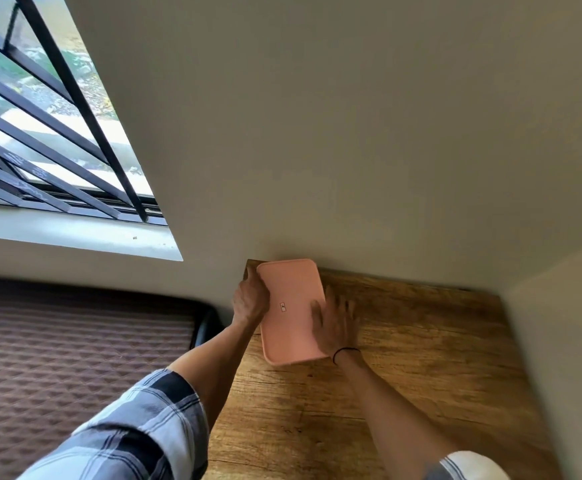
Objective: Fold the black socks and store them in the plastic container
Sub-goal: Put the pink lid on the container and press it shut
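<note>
Desk [421,358]: left grip [250,301], container [291,285], right grip [336,323]

Underside of lid [293,282] out of sight. Label [283,307] too small to read. Fingertips of left hand [251,301] hidden past lid edge. Right hand [334,323] blurred. Table [403,393] cut by bottom edge.

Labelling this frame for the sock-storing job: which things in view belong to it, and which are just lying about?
Job:
- closed pink rectangular plastic container
- left hand, holding its left edge
- right hand, resting on its right side
No socks in view.

Just there:
- wood-grain table underneath
- black-barred window
- brown quilted mattress
- thin black wristband
</note>
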